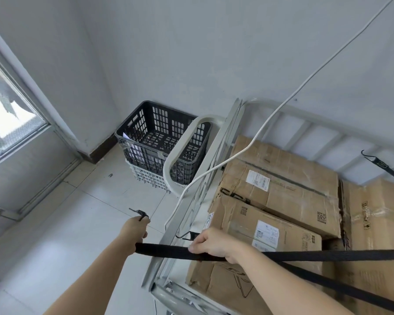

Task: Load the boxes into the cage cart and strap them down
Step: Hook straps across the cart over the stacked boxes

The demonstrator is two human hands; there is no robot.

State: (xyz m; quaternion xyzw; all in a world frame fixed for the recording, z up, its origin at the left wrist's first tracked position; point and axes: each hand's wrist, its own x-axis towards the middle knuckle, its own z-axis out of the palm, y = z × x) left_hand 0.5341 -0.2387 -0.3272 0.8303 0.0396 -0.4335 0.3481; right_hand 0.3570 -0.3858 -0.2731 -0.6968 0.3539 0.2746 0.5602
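Black woven strap (164,250) runs straight between our hands: left grip (134,233) clenched round its free end, outside the pale metal cage cart (168,167); right grip (212,244) pinching it above brown cardboard boxes (282,196) stacked inside, just beyond. We judge loading done, strapping in hand; next, hooking that end needs tension.

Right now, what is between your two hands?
In the head view, a stretch of black strap runs from the left hand to the right hand, crossing the cage cart's grey side rail.

Bare left hand (134,229) and bare right hand (213,244), both forearms bare as well.
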